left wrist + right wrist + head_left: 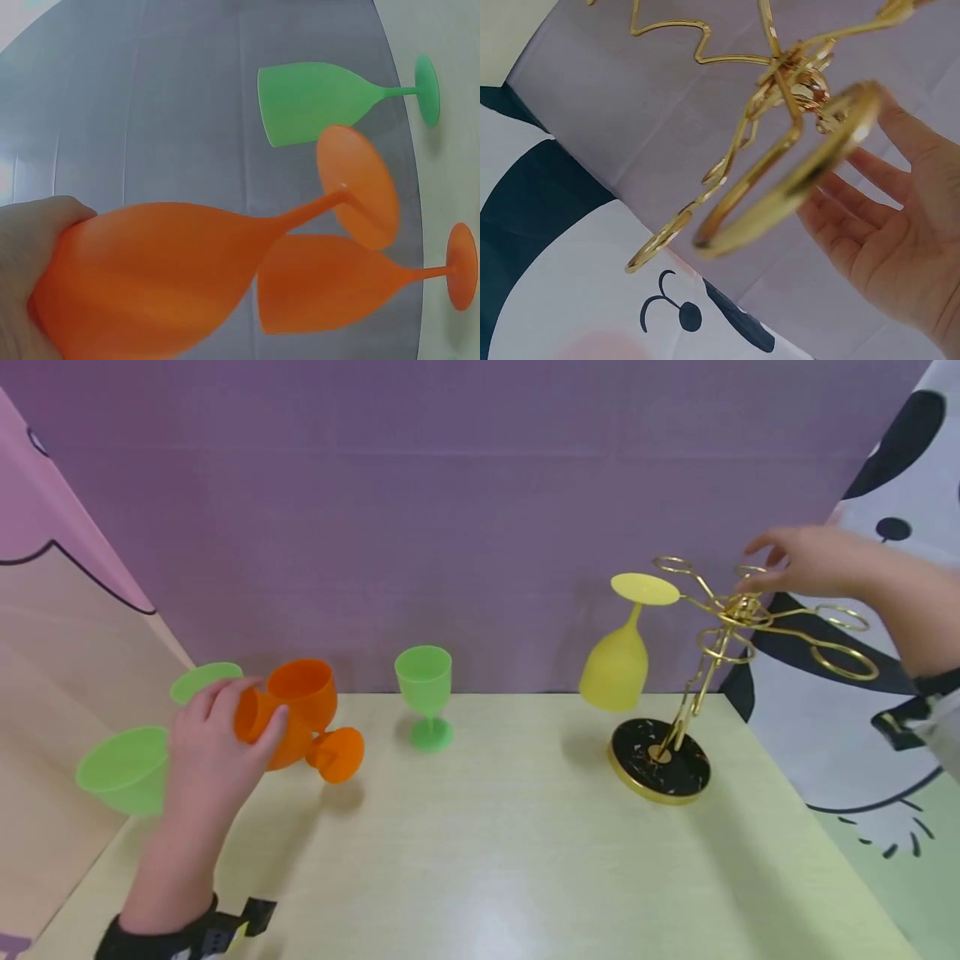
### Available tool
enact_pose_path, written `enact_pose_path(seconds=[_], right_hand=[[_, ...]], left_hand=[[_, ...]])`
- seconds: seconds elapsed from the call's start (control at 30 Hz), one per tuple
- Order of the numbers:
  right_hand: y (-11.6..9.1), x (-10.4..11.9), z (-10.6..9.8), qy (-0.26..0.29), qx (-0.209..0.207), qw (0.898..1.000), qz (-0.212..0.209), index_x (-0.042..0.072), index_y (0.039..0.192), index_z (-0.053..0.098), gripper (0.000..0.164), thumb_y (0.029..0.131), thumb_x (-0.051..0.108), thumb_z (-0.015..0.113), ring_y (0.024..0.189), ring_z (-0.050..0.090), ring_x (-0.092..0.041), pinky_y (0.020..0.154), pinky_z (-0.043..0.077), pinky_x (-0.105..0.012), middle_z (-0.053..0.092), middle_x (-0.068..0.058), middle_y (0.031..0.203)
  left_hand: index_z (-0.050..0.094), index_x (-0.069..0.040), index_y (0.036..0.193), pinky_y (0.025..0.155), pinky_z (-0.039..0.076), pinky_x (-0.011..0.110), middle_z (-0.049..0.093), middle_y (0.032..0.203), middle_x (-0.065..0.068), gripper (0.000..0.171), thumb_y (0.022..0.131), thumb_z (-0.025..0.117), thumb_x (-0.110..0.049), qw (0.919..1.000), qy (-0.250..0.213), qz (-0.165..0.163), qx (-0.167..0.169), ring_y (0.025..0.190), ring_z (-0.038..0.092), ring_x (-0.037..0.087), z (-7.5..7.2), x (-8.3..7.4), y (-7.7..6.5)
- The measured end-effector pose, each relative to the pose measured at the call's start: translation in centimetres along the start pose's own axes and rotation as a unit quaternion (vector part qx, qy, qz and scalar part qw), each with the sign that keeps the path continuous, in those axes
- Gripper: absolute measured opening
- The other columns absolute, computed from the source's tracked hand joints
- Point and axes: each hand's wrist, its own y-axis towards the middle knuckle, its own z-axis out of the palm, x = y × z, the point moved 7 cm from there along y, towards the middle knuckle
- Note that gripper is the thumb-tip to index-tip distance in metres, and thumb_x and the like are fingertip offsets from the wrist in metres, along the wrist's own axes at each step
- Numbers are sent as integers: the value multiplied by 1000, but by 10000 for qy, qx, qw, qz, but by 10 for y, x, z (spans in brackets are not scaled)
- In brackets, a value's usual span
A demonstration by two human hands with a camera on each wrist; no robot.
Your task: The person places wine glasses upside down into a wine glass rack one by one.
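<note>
My left hand [217, 739] grips an orange goblet [157, 277] by its bowl, tilted and lifted off the table. Beside it stands a second orange goblet [322, 289], partly hidden behind the held one. Over at the right, my right hand [817, 560] is at the top of a gold rack [742, 610], its fingers loosely bent around the upper ring. From the right wrist view I cannot tell whether the fingertips touch the gold ring [795, 202]. A yellow goblet [617, 668] hangs upside down by its foot from one rack arm.
A green goblet [423, 677] stands upright near the table's back edge. Two more green goblets, a near one [123, 777] and a far one [204, 680], are partly covered by the left hand. The rack's round black base [637, 743] sits on the pale table [480, 843].
</note>
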Motion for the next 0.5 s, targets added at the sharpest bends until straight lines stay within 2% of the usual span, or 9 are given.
enact_pose_path(seconds=[0.13, 0.27, 0.5], right_hand=[[-2, -3, -6, 90, -186, 9996, 200, -12, 142, 27, 82, 96, 52, 50, 114, 41, -60, 91, 39, -70, 35, -45, 131], [-4, -2, -14, 331, -476, 9979, 280, -9, 149, 13, 90, 96, 54, 48, 124, 30, -63, 98, 29, -74, 23, -44, 142], [-12, 19, -21, 903, -782, 9927, -159, 3, 154, 1, 87, 97, 46, 51, 141, 1, -56, 108, 8, -73, -1, -32, 156]], left_hand=[[51, -6, 134, 101, 29, 67, 41, 142, 25, 47, 95, 56, -32, 9991, -396, -135, -80, 127, 34, 49, 1, -1, -1], [51, -8, 135, 104, 27, 67, 42, 144, 20, 46, 95, 57, -31, 9968, -752, -188, -208, 132, 33, 45, 2, -2, -3], [53, -13, 135, 108, 29, 65, 45, 145, 13, 44, 94, 59, -28, 9895, -1341, -354, -408, 134, 37, 37, 7, -2, -7]])
